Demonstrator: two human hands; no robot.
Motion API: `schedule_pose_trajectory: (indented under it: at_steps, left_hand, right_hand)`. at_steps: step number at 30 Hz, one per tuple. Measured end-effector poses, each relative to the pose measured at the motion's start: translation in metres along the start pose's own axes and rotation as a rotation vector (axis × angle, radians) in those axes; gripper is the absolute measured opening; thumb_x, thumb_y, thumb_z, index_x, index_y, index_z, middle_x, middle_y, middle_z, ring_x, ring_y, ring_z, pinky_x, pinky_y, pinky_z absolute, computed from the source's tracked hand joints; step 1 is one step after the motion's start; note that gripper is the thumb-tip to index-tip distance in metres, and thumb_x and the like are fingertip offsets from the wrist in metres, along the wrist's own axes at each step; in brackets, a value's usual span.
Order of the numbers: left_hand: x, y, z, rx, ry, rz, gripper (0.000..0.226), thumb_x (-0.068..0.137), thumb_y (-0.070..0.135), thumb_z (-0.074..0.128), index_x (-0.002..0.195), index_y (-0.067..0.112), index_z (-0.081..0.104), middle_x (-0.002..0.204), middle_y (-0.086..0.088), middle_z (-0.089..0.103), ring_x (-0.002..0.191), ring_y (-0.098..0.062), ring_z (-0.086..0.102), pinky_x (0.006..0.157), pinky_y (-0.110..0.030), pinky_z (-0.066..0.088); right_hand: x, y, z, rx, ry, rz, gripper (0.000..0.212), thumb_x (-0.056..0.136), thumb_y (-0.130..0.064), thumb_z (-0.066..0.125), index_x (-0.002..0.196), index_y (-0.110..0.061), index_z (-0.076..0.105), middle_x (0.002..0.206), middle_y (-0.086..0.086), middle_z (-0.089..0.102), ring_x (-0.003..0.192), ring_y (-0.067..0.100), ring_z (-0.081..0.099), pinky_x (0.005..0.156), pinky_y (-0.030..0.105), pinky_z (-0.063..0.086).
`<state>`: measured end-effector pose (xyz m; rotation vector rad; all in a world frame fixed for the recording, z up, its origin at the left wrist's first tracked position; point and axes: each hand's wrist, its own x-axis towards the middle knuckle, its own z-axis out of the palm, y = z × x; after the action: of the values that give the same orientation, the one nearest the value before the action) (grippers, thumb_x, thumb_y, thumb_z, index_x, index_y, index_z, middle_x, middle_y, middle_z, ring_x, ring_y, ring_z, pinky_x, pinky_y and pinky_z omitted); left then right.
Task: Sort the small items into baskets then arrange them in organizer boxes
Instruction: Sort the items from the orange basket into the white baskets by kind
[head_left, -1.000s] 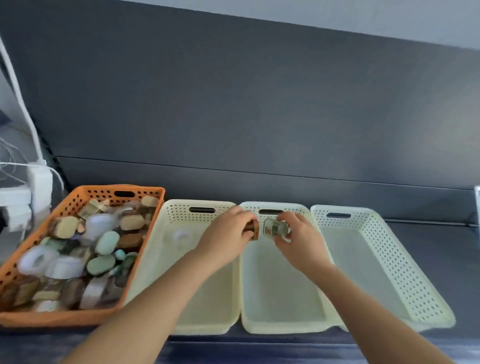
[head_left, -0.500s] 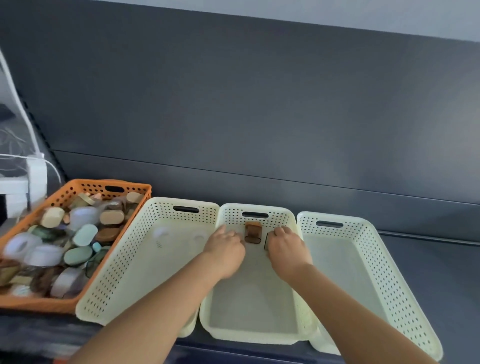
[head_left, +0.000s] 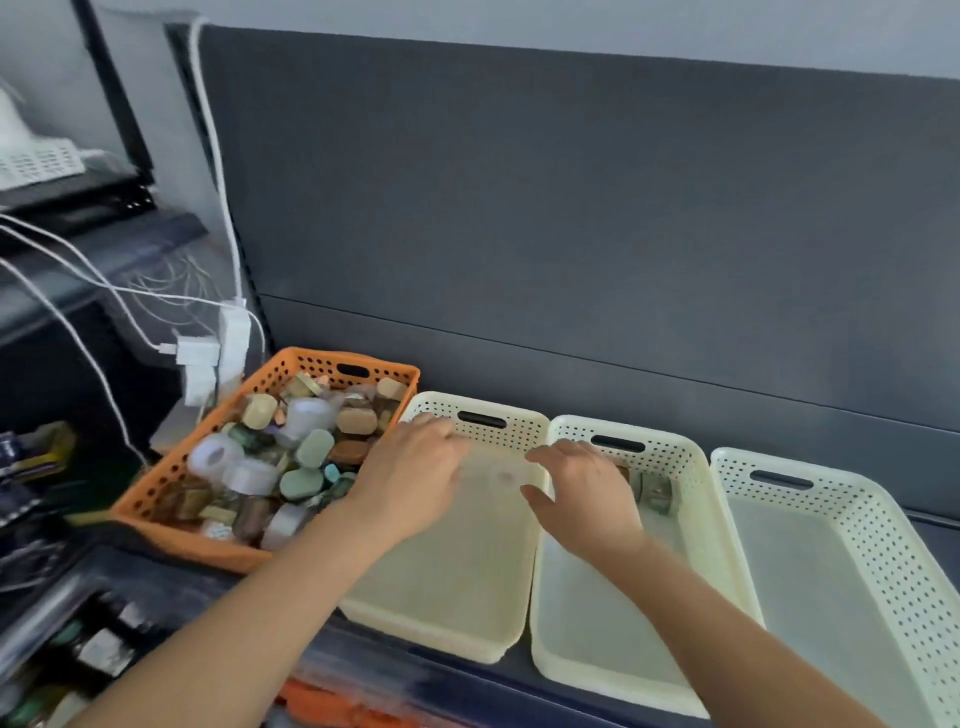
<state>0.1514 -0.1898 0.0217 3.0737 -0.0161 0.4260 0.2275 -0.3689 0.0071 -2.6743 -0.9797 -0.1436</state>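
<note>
At centre frame the left hand (head_left: 410, 478) hovers over the left cream basket (head_left: 519, 431), grip spread and holding nothing. The right hand (head_left: 584, 499) hangs above the seam between that basket and the middle cream basket (head_left: 675, 454), grip spread too. It is just beside 2 small items (head_left: 658, 493) at the basket's far end. The orange basket (head_left: 275, 376), left of centre, holds a heap of mixed pieces (head_left: 311, 447).

Dark grey wall panel (head_left: 571, 218), white cables (head_left: 218, 171) left.
</note>
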Motion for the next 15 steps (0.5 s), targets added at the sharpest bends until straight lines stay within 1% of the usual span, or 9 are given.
schedule_pose_trajectory:
  at_steps: [2, 3, 4, 5, 7, 9, 10, 11, 15]
  left_hand:
    - [-0.018, -0.026, -0.013, 0.025, 0.012, -0.066, 0.021, 0.092, 0.024, 0.053, 0.107, 0.020, 0.066, 0.104, 0.004, 0.059, 0.102, -0.017, 0.053, 0.078, -0.031, 0.048]
    - [-0.028, -0.040, -0.019, 0.037, 0.020, -0.094, 0.021, 0.092, 0.025, 0.053, 0.107, 0.022, 0.067, 0.104, 0.007, 0.060, 0.101, -0.016, 0.054, 0.075, -0.028, 0.048]
    - [-0.038, -0.054, -0.024, 0.041, 0.018, -0.124, 0.021, 0.092, 0.025, 0.053, 0.106, 0.024, 0.068, 0.106, 0.008, 0.060, 0.101, -0.015, 0.055, 0.072, -0.025, 0.047]
    - [-0.046, -0.068, -0.029, 0.039, 0.007, -0.160, 0.022, 0.091, 0.023, 0.053, 0.106, 0.024, 0.068, 0.107, 0.008, 0.060, 0.100, -0.015, 0.056, 0.071, -0.025, 0.047]
    - [-0.062, -0.097, -0.035, 0.058, -0.042, -0.228, 0.023, 0.090, 0.019, 0.050, 0.105, 0.023, 0.068, 0.105, 0.005, 0.060, 0.100, -0.018, 0.056, 0.073, -0.033, 0.051]
    - [-0.077, -0.126, -0.037, 0.087, -0.092, -0.255, 0.021, 0.089, 0.017, 0.050, 0.099, 0.024, 0.067, 0.100, 0.003, 0.060, 0.099, -0.019, 0.056, 0.078, -0.038, 0.051]
    - [-0.083, -0.138, -0.036, 0.092, -0.123, -0.259, 0.021, 0.088, 0.015, 0.049, 0.098, 0.024, 0.066, 0.100, 0.003, 0.061, 0.100, -0.019, 0.055, 0.081, -0.038, 0.051]
    - [-0.089, -0.149, -0.033, 0.088, -0.160, -0.257, 0.024, 0.088, 0.012, 0.049, 0.102, 0.023, 0.066, 0.103, 0.003, 0.062, 0.101, -0.019, 0.055, 0.083, -0.037, 0.050]
    - [-0.101, -0.177, -0.020, 0.030, -0.259, -0.211, 0.037, 0.088, 0.011, 0.053, 0.123, 0.022, 0.060, 0.117, 0.002, 0.059, 0.111, -0.018, 0.050, 0.094, -0.035, 0.045]
  right_hand:
    - [0.007, -0.033, 0.001, 0.067, 0.035, -0.068, 0.035, 0.088, -0.031, 0.059, 0.122, -0.022, 0.060, 0.115, -0.001, 0.062, 0.113, 0.022, 0.053, 0.091, 0.031, 0.043]
    - [0.010, -0.050, 0.003, 0.092, 0.040, -0.104, 0.034, 0.088, -0.031, 0.058, 0.121, -0.023, 0.061, 0.115, -0.002, 0.062, 0.113, 0.021, 0.052, 0.091, 0.031, 0.043]
    - [0.013, -0.067, 0.006, 0.108, 0.037, -0.144, 0.033, 0.089, -0.032, 0.058, 0.121, -0.024, 0.061, 0.116, -0.003, 0.062, 0.114, 0.020, 0.052, 0.091, 0.030, 0.042]
    - [0.016, -0.083, 0.009, 0.121, 0.027, -0.187, 0.033, 0.090, -0.033, 0.057, 0.122, -0.025, 0.061, 0.117, -0.004, 0.061, 0.115, 0.018, 0.051, 0.092, 0.029, 0.042]
    - [0.023, -0.113, 0.016, 0.148, 0.008, -0.280, 0.034, 0.089, -0.033, 0.059, 0.121, -0.023, 0.061, 0.116, -0.003, 0.062, 0.114, 0.019, 0.051, 0.093, 0.029, 0.040]
    - [0.030, -0.140, 0.025, 0.165, -0.013, -0.337, 0.034, 0.086, -0.031, 0.062, 0.118, -0.020, 0.064, 0.113, 0.001, 0.063, 0.110, 0.023, 0.052, 0.091, 0.031, 0.041]
    - [0.035, -0.151, 0.030, 0.148, -0.035, -0.345, 0.034, 0.084, -0.031, 0.063, 0.117, -0.019, 0.064, 0.112, 0.001, 0.062, 0.109, 0.023, 0.051, 0.089, 0.031, 0.041]
    - [0.039, -0.161, 0.035, 0.108, -0.066, -0.338, 0.036, 0.084, -0.032, 0.062, 0.116, -0.019, 0.064, 0.113, 0.001, 0.061, 0.110, 0.023, 0.049, 0.089, 0.032, 0.041]
    - [0.053, -0.184, 0.051, -0.180, -0.213, -0.249, 0.043, 0.082, -0.037, 0.060, 0.122, -0.022, 0.056, 0.121, 0.000, 0.053, 0.116, 0.024, 0.042, 0.093, 0.037, 0.036]
